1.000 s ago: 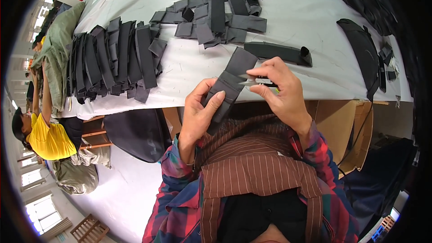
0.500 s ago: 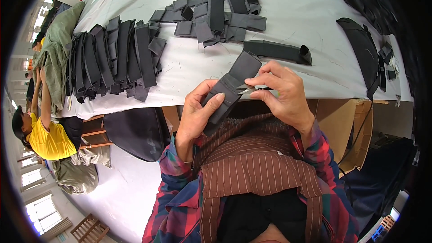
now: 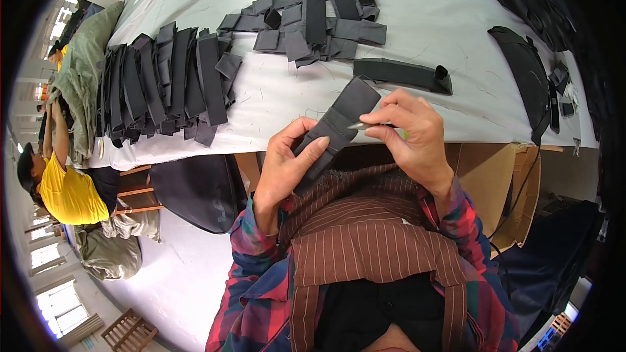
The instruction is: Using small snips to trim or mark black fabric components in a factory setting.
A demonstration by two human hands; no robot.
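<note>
- The left hand (image 3: 290, 156) pinches a dark grey fabric strip (image 3: 355, 100), thumb pressed on top, fingers curled beneath and partly hidden — a grip that seems meant to keep the folded layers flat.
- The strip sits above the near edge of the white-covered table (image 3: 261, 94), its far end slanting right, probably so its right edge faces the other hand.
- The right hand (image 3: 414, 132) pinches a small metal-tipped tool (image 3: 357, 126), perhaps thread snips, between thumb and forefinger, likely for fine control; whether the tip touches the fabric I cannot tell.
- Just beyond, a folded strip (image 3: 394, 75) lies within easy reach.
- To the left, a row of strips (image 3: 160, 85) overlaps side by side, apparently for order — unlike the loose heap of strips (image 3: 314, 19) farther off.
</note>
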